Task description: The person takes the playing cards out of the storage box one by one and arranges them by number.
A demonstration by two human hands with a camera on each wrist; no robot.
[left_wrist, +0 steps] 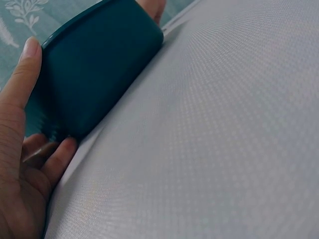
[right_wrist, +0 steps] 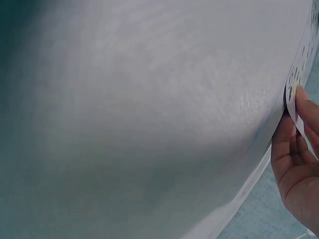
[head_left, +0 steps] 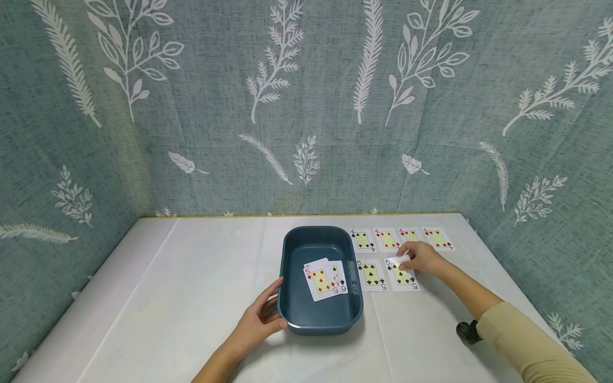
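Observation:
My right hand (head_left: 421,258) pinches the far edge of a five of spades playing card (head_left: 401,283). In the right wrist view the card (right_wrist: 294,102) stands between thumb and fingers, its edge tipped up. A five of clubs (head_left: 371,276) lies flat just left of it. At the near left corner of a dark blue-green tray (head_left: 311,318), my left hand (head_left: 261,314) holds on, thumb toward the near side and fingers along the left wall. Inside the tray, a five of diamonds (head_left: 320,284) overlaps other face-up cards, one a black six (head_left: 342,276).
Several fours, including a black four (head_left: 362,242) and a red four (head_left: 437,239), form a row at the back right. White cloth (head_left: 191,298) covers the table. Patterned fabric walls (head_left: 306,106) enclose the back and sides. A black object (head_left: 467,332) shows beside the right sleeve.

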